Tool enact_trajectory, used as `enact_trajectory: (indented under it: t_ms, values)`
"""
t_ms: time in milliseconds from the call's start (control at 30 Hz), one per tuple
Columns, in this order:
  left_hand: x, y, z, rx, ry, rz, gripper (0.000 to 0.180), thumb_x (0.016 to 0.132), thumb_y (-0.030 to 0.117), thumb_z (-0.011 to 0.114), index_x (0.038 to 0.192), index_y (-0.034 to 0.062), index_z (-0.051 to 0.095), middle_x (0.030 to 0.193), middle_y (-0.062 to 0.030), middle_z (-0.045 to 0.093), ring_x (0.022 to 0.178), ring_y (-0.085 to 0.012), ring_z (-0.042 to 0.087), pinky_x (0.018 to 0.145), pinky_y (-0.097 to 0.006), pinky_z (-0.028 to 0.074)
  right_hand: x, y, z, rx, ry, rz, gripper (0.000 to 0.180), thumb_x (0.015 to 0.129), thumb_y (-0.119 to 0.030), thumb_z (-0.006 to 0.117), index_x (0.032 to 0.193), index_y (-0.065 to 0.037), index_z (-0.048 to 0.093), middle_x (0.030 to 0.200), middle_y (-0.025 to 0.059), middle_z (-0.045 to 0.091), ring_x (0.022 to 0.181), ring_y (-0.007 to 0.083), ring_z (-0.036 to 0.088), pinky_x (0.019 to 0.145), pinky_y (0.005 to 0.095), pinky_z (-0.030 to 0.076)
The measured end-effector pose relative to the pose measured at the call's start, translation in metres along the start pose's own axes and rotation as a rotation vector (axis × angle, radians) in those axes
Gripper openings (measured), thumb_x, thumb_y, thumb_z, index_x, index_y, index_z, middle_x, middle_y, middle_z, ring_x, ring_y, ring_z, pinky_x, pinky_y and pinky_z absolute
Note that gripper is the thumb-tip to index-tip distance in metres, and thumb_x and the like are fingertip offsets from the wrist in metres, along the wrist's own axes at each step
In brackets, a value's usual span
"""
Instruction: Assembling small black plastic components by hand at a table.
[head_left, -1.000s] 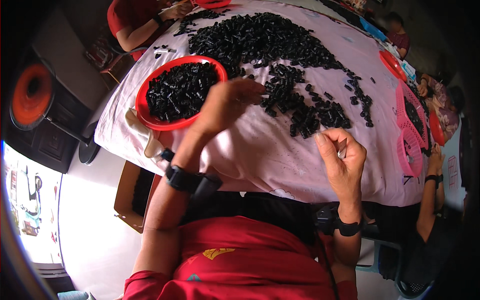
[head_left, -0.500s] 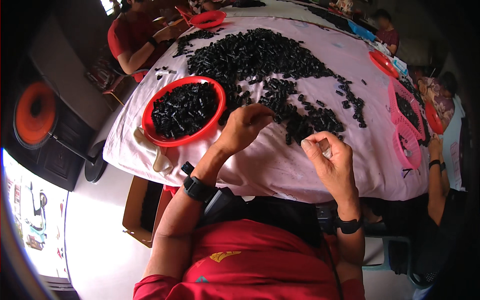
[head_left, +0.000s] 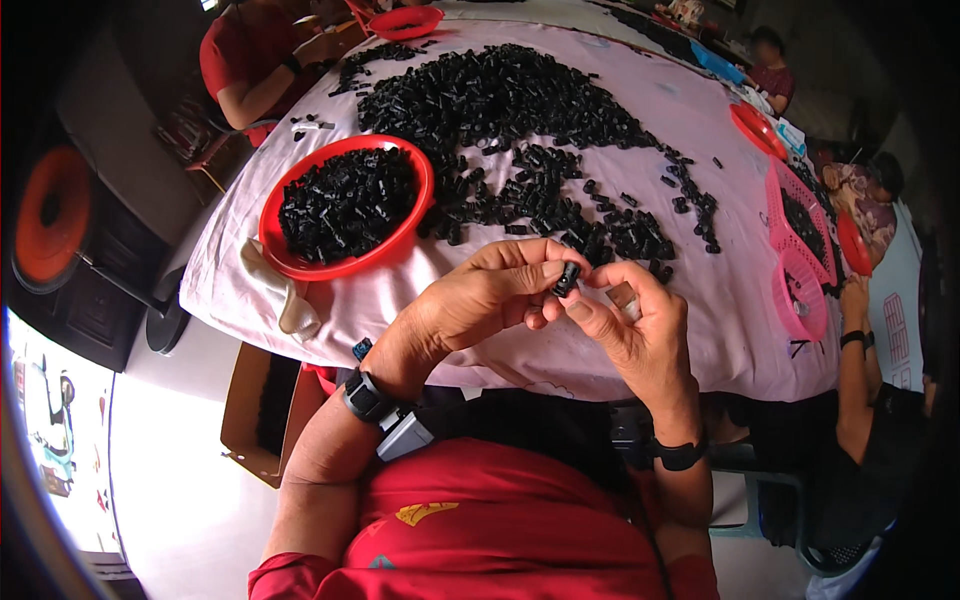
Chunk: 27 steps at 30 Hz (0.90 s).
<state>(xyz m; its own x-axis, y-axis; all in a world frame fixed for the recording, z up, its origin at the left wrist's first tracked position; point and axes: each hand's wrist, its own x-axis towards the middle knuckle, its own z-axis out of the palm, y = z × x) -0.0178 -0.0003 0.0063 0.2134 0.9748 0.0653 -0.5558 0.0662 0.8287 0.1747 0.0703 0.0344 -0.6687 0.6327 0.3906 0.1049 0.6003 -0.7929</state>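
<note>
Between the thumb and fingers of my left hand is a small black ribbed cylindrical part. My right hand meets it there, its fingertips right beside the part. A small pale piece, whose kind I cannot make out, sits within the curled fingers of my right hand. Just beyond both hands lies a spread of loose black parts, thickening into a large heap farther back. Left of my hands stands a red round basin heaped with similar black parts.
A pink cloth covers the table. Beside the red basin lies a whitish cloth strip. Pink baskets stand at the right edge. Other people sit around the table, one at the far left. An open cardboard box stands below the left edge.
My left hand has come back from the loose parts toward my right hand, now with a black part in its fingers. The view has shifted slightly.
</note>
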Motion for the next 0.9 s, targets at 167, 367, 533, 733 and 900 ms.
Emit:
enact_trajectory:
  t_ms: [167, 367, 533, 733, 900]
  values:
    - [0.003, -0.008, 0.003, -0.043, 0.008, 0.008, 0.030, 0.096, 0.023, 0.058, 0.117, 0.0007, 0.058, 0.100, -0.0053, 0.062, 0.085, -0.0098, 0.057, 0.067, -0.022, 0.043, -0.001, 0.010, 0.002, -0.059, 0.033, -0.100, 0.038, 0.079, -0.035, 0.078, 0.090, -0.002, 0.060, 0.072, 0.0097, 0.068, 0.062, 0.0157, 0.067, 0.052, 0.0268, 0.049]
    - [0.002, -0.007, 0.012, -0.044, 0.007, 0.013, 0.031, 0.096, 0.021, 0.058, 0.119, 0.0012, 0.057, 0.107, -0.0036, 0.061, 0.085, -0.0083, 0.056, 0.068, -0.022, 0.043, -0.003, 0.012, 0.001, -0.177, 0.079, -0.146, 0.041, 0.078, -0.038, 0.078, 0.089, -0.003, 0.059, 0.074, 0.0106, 0.067, 0.062, 0.0195, 0.066, 0.051, 0.0288, 0.049]
    - [0.001, -0.007, 0.013, 0.009, 0.038, 0.025, 0.031, 0.095, 0.021, 0.059, 0.120, 0.0022, 0.058, 0.107, -0.0018, 0.061, 0.085, -0.0068, 0.056, 0.068, -0.021, 0.043, -0.002, 0.012, 0.004, -0.160, 0.088, -0.138, 0.041, 0.079, -0.038, 0.078, 0.089, -0.003, 0.059, 0.073, 0.0103, 0.066, 0.061, 0.0201, 0.066, 0.051, 0.0300, 0.049]
    - [0.002, -0.009, 0.006, -0.051, 0.021, 0.035, 0.031, 0.096, 0.021, 0.058, 0.119, 0.0015, 0.057, 0.102, -0.0045, 0.063, 0.087, -0.0095, 0.058, 0.071, -0.023, 0.045, -0.003, 0.008, 0.006, -0.166, 0.095, -0.190, 0.039, 0.078, -0.034, 0.079, 0.088, -0.002, 0.059, 0.074, 0.0093, 0.065, 0.063, 0.0185, 0.065, 0.053, 0.0293, 0.049]
    - [0.002, -0.010, 0.007, -0.142, 0.027, 0.017, 0.030, 0.096, 0.020, 0.057, 0.118, -0.0005, 0.056, 0.102, -0.0080, 0.062, 0.093, -0.0140, 0.060, 0.081, -0.027, 0.049, -0.004, 0.009, 0.008, -0.114, 0.124, -0.219, 0.034, 0.074, -0.022, 0.083, 0.088, -0.002, 0.060, 0.076, 0.0060, 0.065, 0.064, 0.0128, 0.064, 0.054, 0.0264, 0.049]
